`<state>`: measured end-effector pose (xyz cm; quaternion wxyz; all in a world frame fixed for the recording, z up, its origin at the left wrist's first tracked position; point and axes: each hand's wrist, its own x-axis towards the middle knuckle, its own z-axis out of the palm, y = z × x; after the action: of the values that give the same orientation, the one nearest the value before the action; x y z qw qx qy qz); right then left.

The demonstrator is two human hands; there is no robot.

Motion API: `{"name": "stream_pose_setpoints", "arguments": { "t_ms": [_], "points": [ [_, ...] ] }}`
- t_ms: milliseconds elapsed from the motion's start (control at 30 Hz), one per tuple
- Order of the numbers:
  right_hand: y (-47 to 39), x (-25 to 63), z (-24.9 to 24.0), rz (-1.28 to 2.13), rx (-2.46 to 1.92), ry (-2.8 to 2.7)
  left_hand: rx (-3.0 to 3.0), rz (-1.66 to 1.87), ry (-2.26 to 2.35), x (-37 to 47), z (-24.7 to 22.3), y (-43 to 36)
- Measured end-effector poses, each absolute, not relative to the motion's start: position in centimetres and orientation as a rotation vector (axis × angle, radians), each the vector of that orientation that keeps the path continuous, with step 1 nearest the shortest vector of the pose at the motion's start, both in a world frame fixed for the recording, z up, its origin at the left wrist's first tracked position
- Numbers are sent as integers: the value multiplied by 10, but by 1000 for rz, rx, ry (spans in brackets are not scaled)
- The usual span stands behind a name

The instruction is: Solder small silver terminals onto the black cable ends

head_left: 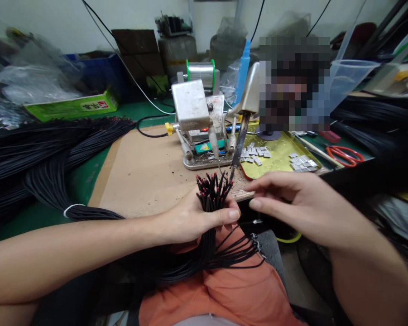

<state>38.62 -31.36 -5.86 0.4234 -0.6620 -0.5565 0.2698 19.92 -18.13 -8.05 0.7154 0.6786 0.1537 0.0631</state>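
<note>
My left hand [207,217] is wrapped round a bundle of black cables [208,246], with their red-tipped ends [213,188] fanned upward above the fist. The cables droop over my lap, and some of their other ends carry small metal pieces [258,246]. Just right of the bundle hovers my right hand [288,194], thumb and fingers apart with nothing seen between them. A soldering iron [239,140] on a metal stand [192,106] points down close behind the cable ends, beside a second pointed nozzle [213,142].
A yellow tray [275,170] bears small silver metal pieces [256,153]. Orange-handled scissors [344,155] lie right of it. Cardboard [139,172] covers the bench's middle. More black cables [54,154] are heaped at left. A solder spool [201,74] stands behind the stand.
</note>
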Motion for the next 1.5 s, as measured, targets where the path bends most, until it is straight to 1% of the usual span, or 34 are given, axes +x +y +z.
{"name": "stream_pose_setpoints", "arguments": {
  "t_ms": [33, 133, 233, 333, 433, 600, 667, 767, 867, 1167, 1500],
  "points": [
    [-310, 376, -61, 721, -1595, -1364, 1548, 154, 313, 200, -80, -182],
    [-301, 351, -69, 720, -1489, -1265, 1618, 187, 274, 200, -81, -184],
    [-299, 343, -74, 810, -1402, -1120, 1577, 141, 315, 199, -84, -184],
    [-302, 348, -72, 900, -1372, -1026, 1522, 106, 328, 197, -86, -183],
    [-306, 360, -67, 981, -1395, -1050, 1394, 129, 354, 197, -88, -184],
    [-310, 380, -62, 1290, -1399, -1090, 1217, 224, 467, 197, -91, -185],
    [-309, 378, -66, 1261, -1409, -1111, 1268, 217, 438, 197, -89, -183],
    [-305, 366, -75, 1040, -1437, -1150, 1387, 189, 402, 196, -85, -181],
    [-301, 356, -80, 940, -1403, -1177, 1434, 209, 425, 196, -83, -179],
    [-299, 365, -78, 894, -1495, -1029, 1595, 234, 509, 197, -78, -183],
    [-302, 362, -74, 823, -1598, -1035, 1647, 235, 511, 198, -75, -181]
  ]
}}
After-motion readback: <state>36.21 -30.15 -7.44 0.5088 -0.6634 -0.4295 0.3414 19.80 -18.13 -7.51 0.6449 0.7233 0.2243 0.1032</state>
